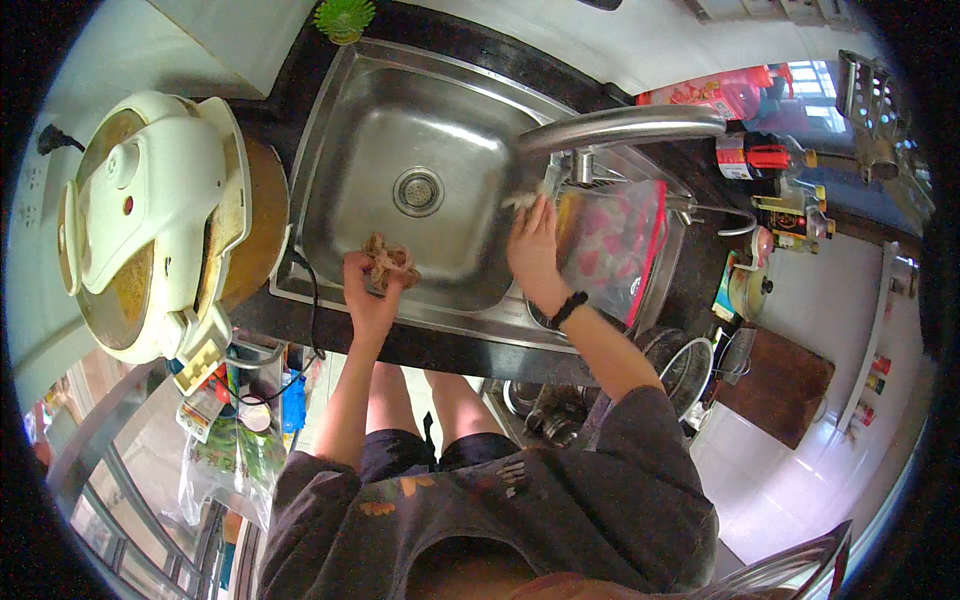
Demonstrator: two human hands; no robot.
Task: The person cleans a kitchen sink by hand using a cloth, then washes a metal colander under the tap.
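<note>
My left hand [371, 300] grips a crumpled brown cloth [390, 262] over the near left part of the stainless steel sink [360, 165]. My right hand [536, 244], with a black band at the wrist, is at the sink's right edge, below the curved faucet spout [622, 126]. Its fingers are at a small pale, ragged item [523, 200], beside the faucet's base; whether they grip it cannot be told. Just right of that hand lies a clear zip bag with pink marks and a red edge [615, 255]. The drain strainer [418, 192] shows in the sink's bottom.
A white electric appliance [150, 225] stands left of the sink, its black cord [315, 300] hanging over the counter edge. A green plant [343, 19] is at the far left corner. Bottles [765, 156] line the right side, with a wooden cutting board [780, 382] farther off.
</note>
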